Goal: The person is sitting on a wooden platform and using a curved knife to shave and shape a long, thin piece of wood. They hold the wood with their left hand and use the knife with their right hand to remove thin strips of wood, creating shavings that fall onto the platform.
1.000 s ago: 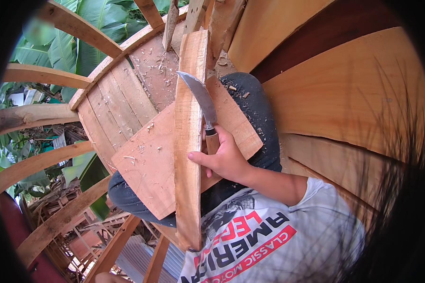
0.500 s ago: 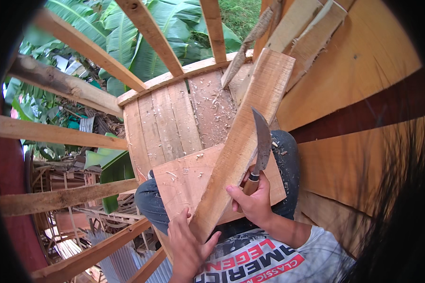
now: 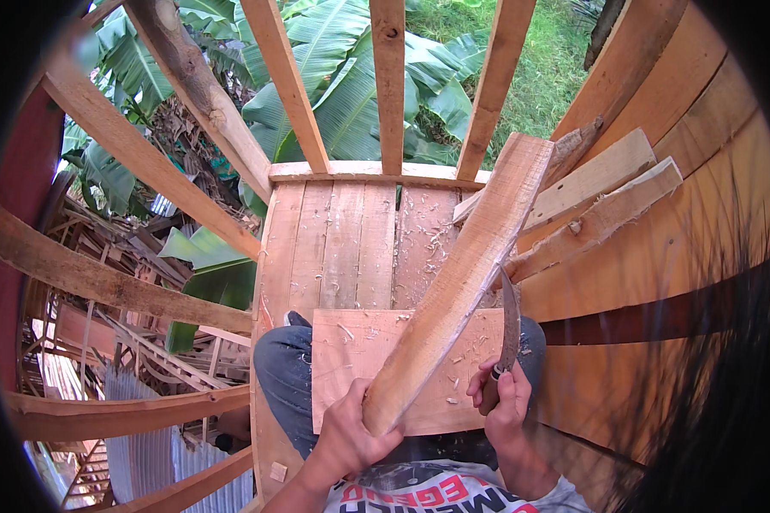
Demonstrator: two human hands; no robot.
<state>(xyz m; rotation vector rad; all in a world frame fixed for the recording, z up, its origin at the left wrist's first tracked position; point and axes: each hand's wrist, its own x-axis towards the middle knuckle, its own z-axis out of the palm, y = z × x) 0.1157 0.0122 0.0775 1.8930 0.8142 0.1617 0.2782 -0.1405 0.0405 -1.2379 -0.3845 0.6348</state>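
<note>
A long wooden plank slants from my lap up to the right, its far end raised. My left hand is closed around the plank's near end. In my right hand is a curved knife, gripped by its wooden handle, with the blade pointing up. The blade stands close to the plank's right edge; whether it touches I cannot tell. Beneath the plank, a wide flat board lies across my thighs, with wood shavings on it.
Shavings are scattered over the plank floor. Two rough wood pieces lean at the right beside a plank wall. Wooden bars stand in front and to the left, with banana leaves beyond. A small wood block lies at lower left.
My left hand has gone from an open position against the plank's near end to a grip around it. My right hand and the knife have moved right, away from the plank. The view has turned.
</note>
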